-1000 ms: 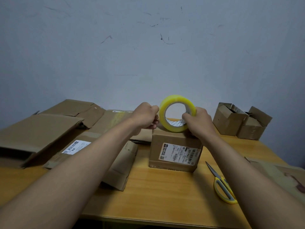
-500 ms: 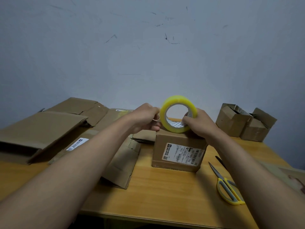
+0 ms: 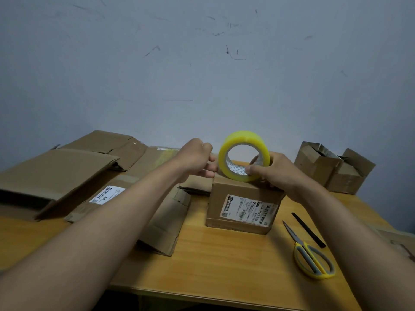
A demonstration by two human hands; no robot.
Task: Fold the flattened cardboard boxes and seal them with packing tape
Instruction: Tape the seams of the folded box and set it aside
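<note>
A folded cardboard box with a white shipping label stands in the middle of the wooden table. A yellowish roll of packing tape stands on edge on the box's top. My right hand holds the roll, thumb inside its core. My left hand is just left of the roll, fingers curled and pinching at the tape's edge; the loose end is too thin to make out.
Flattened cardboard boxes lie piled over the table's left half. Two assembled small boxes stand at the back right. Yellow-handled scissors and a thin black stick lie right of the box. The wall is close behind.
The roll has turned a little so its hole faces me more fully. My left hand has drawn slightly left from the roll. The view has shifted a little.
</note>
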